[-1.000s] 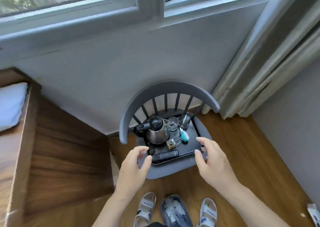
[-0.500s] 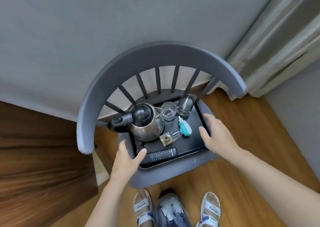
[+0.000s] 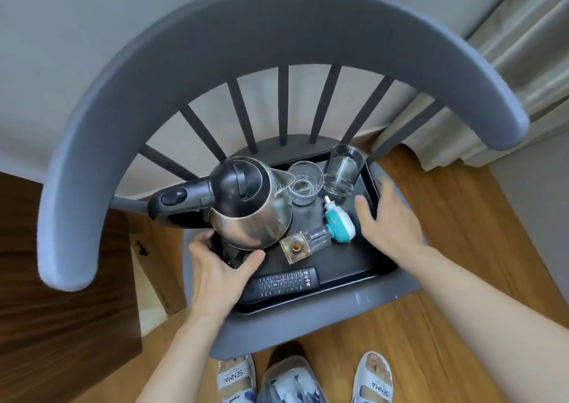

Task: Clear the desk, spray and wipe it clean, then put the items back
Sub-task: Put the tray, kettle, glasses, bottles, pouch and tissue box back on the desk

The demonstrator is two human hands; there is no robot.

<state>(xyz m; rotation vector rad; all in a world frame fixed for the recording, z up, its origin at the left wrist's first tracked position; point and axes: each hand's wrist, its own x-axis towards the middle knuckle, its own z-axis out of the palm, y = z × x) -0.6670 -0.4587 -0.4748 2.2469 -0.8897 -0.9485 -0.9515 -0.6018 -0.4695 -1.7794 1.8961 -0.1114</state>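
Closed in on tray (image 3: 354,267) since earlier: left hand (image 3: 215,276) grasping its left edge under kettle (image 3: 252,208), right hand (image 3: 389,221) spread, touching right rim. Tray sitting on chair (image 3: 308,319) seat. Put-back step likely; next needs level two-handed lift.

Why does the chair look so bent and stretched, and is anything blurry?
Head view: the wide-angle lens bows the chair back into a big arc; the kettle carries soft reflections, the glasses stay sharp, and the edges look slightly smeared.
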